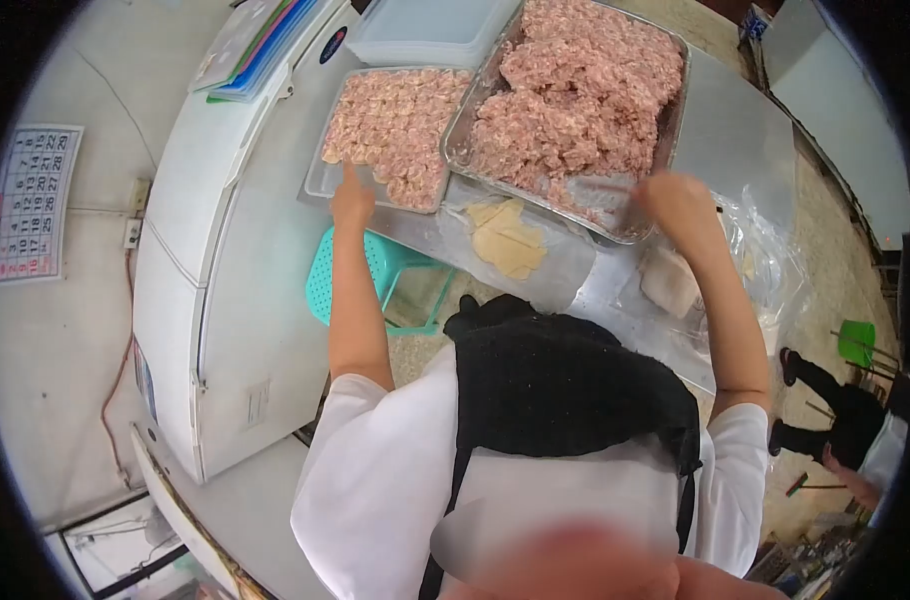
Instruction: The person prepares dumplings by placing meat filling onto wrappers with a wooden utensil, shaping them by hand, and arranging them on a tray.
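My left hand (353,203) is at the near left corner of a shallow plastic tray (320,183). Its index finger stretches out to the filled dumplings (400,115), which sit in close rows; the other fingers look curled. A deep metal pan (453,143) beside it holds a large heap of ground meat (580,90). At the pan's near right corner my right hand (680,208), slightly blurred, is closed round a flat-bladed spatula (600,192) whose blade lies at the meat. Below the pan, flat dumpling wrappers (508,238) lie on a clear plastic sheet (565,265).
Stacked plastic lids or trays (425,30) stand at the back. A clear plastic bag (770,250) and a pale wrapper stack (670,283) lie right. A white freezer (245,280) flanks the table left, a turquoise stool (350,275) below. Another person (850,430) is at far right.
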A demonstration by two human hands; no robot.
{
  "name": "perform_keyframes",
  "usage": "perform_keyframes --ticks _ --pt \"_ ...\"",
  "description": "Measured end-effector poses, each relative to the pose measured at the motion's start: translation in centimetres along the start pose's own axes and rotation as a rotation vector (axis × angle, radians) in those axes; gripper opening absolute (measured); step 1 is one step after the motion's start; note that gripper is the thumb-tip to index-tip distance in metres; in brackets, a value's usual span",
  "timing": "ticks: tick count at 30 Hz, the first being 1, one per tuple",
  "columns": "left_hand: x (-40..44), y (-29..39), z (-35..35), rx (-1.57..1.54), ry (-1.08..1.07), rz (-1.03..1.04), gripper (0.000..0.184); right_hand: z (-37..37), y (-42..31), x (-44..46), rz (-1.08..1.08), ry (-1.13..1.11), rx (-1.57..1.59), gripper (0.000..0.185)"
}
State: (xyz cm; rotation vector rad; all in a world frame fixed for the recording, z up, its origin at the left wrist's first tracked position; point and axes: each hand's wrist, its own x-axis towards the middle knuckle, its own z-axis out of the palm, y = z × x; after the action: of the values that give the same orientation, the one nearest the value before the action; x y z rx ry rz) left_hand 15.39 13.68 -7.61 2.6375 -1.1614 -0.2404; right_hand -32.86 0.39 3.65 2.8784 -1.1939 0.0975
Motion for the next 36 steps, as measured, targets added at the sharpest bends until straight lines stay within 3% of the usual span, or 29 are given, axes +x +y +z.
perform_keyframes --ticks 3,5,9,12,13,15,18,20,24,27,30,33,36 --pt "1.4 -0.2 2.0 -0.027 0.035 0.126 0.076 1.2 -1.0 1.4 0.007 -0.115 -0.086 0.014" --pt "1.7 -0.1 2.0 -0.055 0.042 0.148 0.077 6.2 -2.3 0.0 -0.175 0.004 0.106 0.015" --pt "-3.1 5.2 -0.9 0.199 0.174 0.225 0.068 0.3 -0.8 0.7 0.012 -0.186 -0.005 0.015" --pt "-6.7 8.5 -0.6 -0.125 0.335 0.538 0.049 1.8 0.4 2.0 -0.058 -0.051 -0.017 0.014" --pt "-8.6 10.4 -1.0 -0.239 0.275 0.579 0.041 3.1 0.1 2.1 -0.086 0.017 -0.030 0.014" --pt "-12.0 13.1 -0.1 -0.391 0.134 0.699 0.029 6.4 -3.3 0.9 -0.176 -0.053 0.061 0.016" --pt "-13.9 14.4 3.7 -0.449 -0.118 0.910 0.020 2.5 -2.7 0.9 -0.027 -0.150 0.063 0.018" --pt "-14.5 14.9 5.4 -0.475 -0.122 0.965 0.020 0.6 -0.8 0.9 0.084 -0.245 0.034 0.020" --pt "-13.1 14.2 6.9 -0.493 -0.178 1.016 0.022 1.1 -2.4 -0.9 0.153 -0.212 -0.040 0.022" --pt "-12.6 14.0 5.3 -0.698 -0.272 0.810 0.017 3.2 -6.8 -0.2 0.123 -0.101 0.082 0.024" --pt "-11.1 13.1 4.3 -1.538 -0.861 0.088 0.019 3.7 -8.5 1.6 0.143 -0.091 0.206 0.032" --pt "-9.6 12.4 2.6 -1.462 -0.949 0.156 0.031 2.7 -8.3 1.8 0.229 -0.096 0.600 0.033" --pt "-7.7 12.2 1.4 -1.478 -1.072 0.166 0.038 1.6 -8.6 2.1 0.409 -0.030 0.729 0.037"
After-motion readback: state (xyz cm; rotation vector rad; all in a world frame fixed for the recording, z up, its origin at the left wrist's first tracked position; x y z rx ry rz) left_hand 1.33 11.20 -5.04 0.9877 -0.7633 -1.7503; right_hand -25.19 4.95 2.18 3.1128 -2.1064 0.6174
